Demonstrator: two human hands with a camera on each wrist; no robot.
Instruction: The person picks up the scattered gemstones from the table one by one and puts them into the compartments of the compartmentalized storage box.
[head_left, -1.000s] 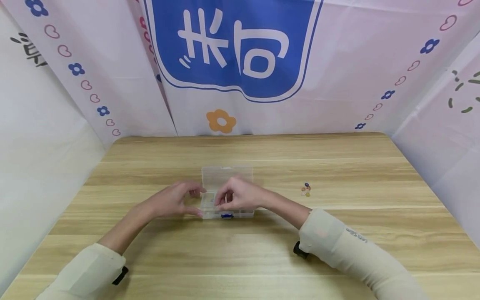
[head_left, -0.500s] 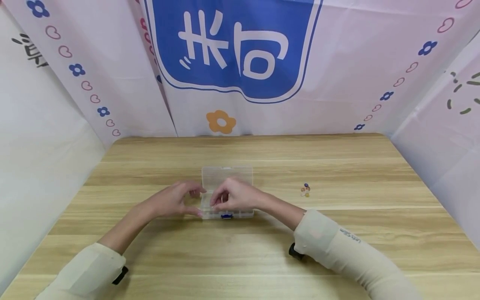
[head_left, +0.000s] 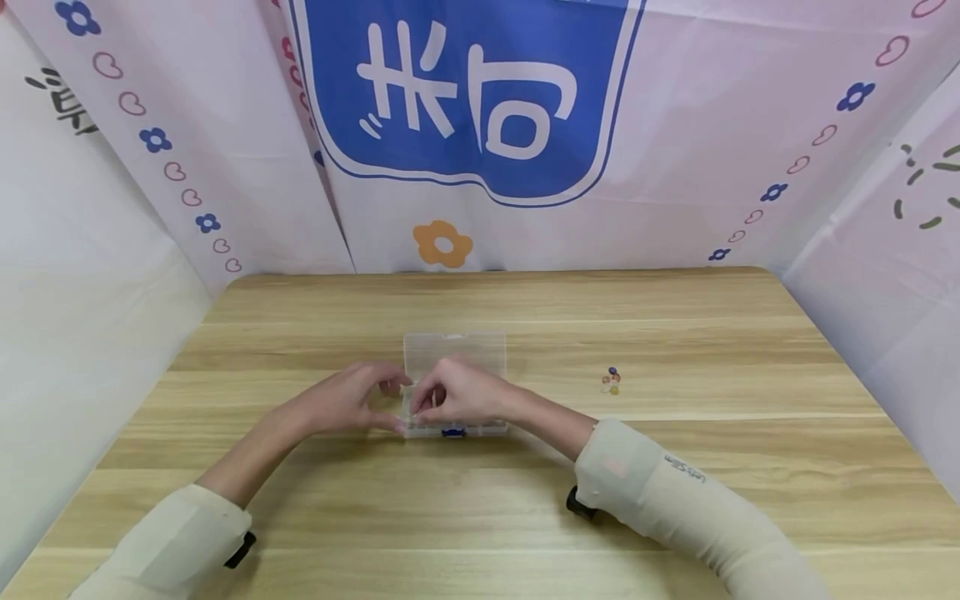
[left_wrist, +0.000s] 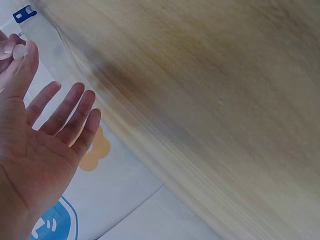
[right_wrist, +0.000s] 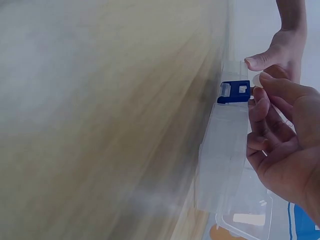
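A clear plastic compartment box [head_left: 492, 430] with a blue latch [head_left: 453, 432] stands on the table, its lid [head_left: 420, 352] raised at the back. My left hand [head_left: 341, 404] is at the box's left end, thumb near the front corner and fingers toward the back. In the left wrist view those fingers [left_wrist: 67, 117] are spread and nearly straight. Over the box's left part, my right hand [head_left: 468, 392] pinches a small whitish rounded piece [right_wrist: 257, 79] between thumb and forefinger. The same whitish piece [left_wrist: 19, 52] shows beside my left thumb. The compartments' contents are mostly hidden by my right hand.
Several small coloured pieces [head_left: 613, 382], blue, orange, whitish and yellow, lie in a little cluster right of the box. Behind the wooden table [head_left: 450, 517] hangs a printed cloth [head_left: 660, 167] with a blue emblem; more white cloth flanks both sides.
My right hand has shifted left over the box, toward its left end and my left thumb. The left hand, the box and the loose pieces have stayed in place.
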